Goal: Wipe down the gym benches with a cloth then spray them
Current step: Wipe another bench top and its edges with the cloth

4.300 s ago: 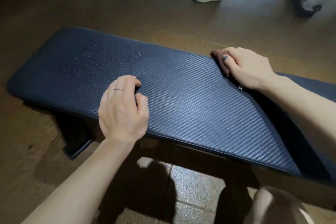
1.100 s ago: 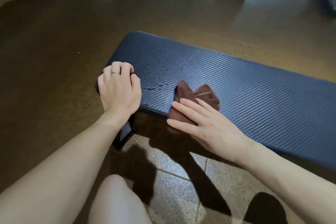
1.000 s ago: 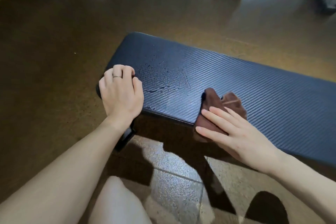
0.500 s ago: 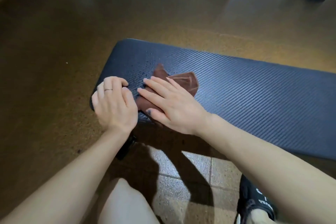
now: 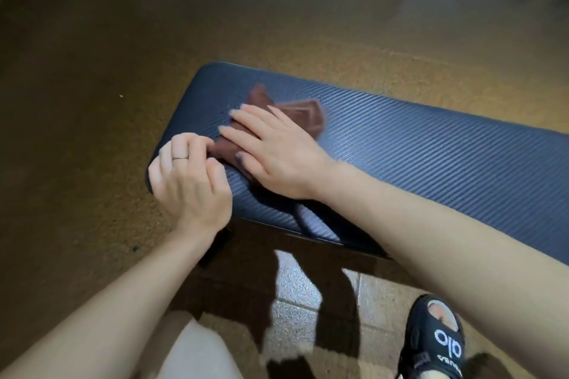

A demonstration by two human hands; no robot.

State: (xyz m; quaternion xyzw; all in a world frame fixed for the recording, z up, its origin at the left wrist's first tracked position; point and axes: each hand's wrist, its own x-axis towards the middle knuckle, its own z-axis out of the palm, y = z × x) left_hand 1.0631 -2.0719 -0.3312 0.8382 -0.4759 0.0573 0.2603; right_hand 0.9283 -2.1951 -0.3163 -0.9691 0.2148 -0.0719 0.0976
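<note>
In the head view, a rumpled reddish-brown cloth (image 5: 303, 115) lay on the ribbed, dark navy padded table (image 5: 431, 157), near its rounded left end, where fine droplets speckled the padding. The right hand (image 5: 277, 151) pressed flat on the cloth with its fingers straight and slightly spread. The left hand (image 5: 187, 181), wearing a thin ring, rested on the table's left corner with its fingers curled, their tips beside the cloth's edge; whether they pinched it could not be told.

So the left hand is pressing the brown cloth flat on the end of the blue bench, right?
Not quite: the right hand presses the brown cloth flat on the end of the blue bench. The left hand rests curled at the bench's corner, as the head view shows.
</note>
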